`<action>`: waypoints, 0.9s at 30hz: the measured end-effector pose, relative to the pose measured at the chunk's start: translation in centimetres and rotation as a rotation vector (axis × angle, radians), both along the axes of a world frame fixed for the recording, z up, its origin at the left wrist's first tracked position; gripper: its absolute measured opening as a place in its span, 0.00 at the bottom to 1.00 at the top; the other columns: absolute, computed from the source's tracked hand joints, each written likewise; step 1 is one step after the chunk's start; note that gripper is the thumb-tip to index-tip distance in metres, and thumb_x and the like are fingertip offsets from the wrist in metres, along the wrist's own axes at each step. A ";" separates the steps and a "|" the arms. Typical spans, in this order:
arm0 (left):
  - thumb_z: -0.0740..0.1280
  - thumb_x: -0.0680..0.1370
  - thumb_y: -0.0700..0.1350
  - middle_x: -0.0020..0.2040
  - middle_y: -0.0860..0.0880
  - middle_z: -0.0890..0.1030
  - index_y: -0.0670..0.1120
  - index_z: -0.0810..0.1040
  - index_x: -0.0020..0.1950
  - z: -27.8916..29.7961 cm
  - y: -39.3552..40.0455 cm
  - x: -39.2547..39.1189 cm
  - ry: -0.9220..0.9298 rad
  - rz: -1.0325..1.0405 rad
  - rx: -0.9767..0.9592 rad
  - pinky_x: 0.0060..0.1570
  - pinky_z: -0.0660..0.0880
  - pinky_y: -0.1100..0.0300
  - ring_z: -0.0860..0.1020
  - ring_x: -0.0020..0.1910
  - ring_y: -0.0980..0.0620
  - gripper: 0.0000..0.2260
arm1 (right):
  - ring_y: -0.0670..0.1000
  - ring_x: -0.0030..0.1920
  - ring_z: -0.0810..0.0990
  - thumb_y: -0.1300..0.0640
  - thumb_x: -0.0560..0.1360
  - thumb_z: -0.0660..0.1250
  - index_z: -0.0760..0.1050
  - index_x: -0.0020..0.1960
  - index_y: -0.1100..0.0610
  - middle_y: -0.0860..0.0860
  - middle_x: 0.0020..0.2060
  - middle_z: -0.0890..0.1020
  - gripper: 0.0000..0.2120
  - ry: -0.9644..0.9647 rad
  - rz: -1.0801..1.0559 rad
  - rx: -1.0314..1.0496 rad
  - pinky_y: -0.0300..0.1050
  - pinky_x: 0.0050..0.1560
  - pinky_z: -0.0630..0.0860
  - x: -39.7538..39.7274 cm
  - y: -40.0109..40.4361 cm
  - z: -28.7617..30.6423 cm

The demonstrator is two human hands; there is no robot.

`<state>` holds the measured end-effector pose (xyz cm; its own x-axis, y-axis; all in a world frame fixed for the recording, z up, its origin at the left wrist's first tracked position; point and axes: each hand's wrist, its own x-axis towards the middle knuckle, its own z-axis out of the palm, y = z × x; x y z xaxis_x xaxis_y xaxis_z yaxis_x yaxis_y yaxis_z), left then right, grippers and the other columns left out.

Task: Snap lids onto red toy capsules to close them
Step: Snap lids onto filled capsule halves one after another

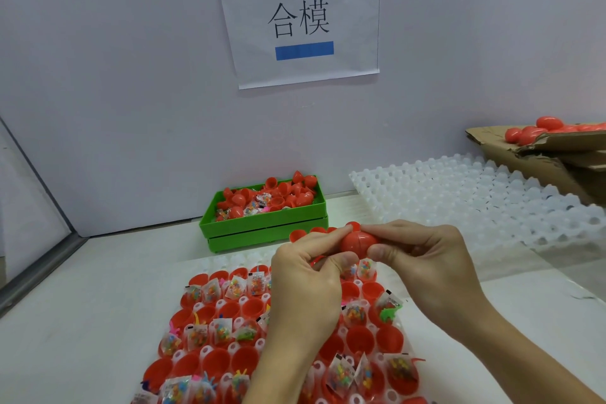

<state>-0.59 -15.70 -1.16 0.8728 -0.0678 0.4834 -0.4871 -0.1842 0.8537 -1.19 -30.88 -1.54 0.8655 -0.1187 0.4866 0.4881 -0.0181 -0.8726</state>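
Hands, left hand (305, 275) and right hand (423, 259), pinch one red capsule (357, 241) between them

White table (82, 321): trays (475, 203), green bin (262, 226).

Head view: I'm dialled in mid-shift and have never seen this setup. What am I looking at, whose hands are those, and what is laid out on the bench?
No machine here: a person works with bare hands, and the single picture comes from a camera worn on their head, looking forward and down.

The left hand and right hand together pinch one red capsule from both ends, held above the bench. It looks joined, though I cannot tell whether it has fully snapped.

Below them lies a white tray of open red capsule halves, many holding small bagged toys. Behind it stands a green bin with loose red halves and toy bags. To the right lies an unfilled white tray, and at far right a cardboard box holds closed red capsules. A paper sign is taped to the wall.
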 end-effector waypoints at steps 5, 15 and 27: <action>0.71 0.75 0.31 0.44 0.62 0.85 0.49 0.85 0.55 0.0 -0.1 -0.1 -0.046 0.046 0.062 0.44 0.77 0.73 0.82 0.46 0.64 0.16 | 0.50 0.45 0.86 0.74 0.68 0.72 0.85 0.48 0.60 0.52 0.42 0.87 0.13 0.012 -0.005 0.008 0.37 0.47 0.81 0.1 0.1 -0.2; 0.69 0.75 0.29 0.43 0.56 0.84 0.44 0.85 0.57 -0.3 0.2 0.1 -0.168 0.087 0.174 0.44 0.76 0.74 0.81 0.45 0.64 0.15 | 0.51 0.46 0.86 0.73 0.67 0.73 0.86 0.47 0.58 0.52 0.43 0.87 0.14 0.022 0.007 0.025 0.38 0.48 0.81 0.0 0.3 -0.4; 0.65 0.76 0.26 0.46 0.53 0.85 0.42 0.84 0.58 -0.4 0.2 0.4 -0.150 0.023 0.155 0.47 0.77 0.72 0.81 0.48 0.61 0.18 | 0.50 0.46 0.86 0.75 0.67 0.72 0.86 0.45 0.57 0.51 0.43 0.87 0.15 0.025 0.023 0.026 0.37 0.47 0.81 0.1 0.2 -0.2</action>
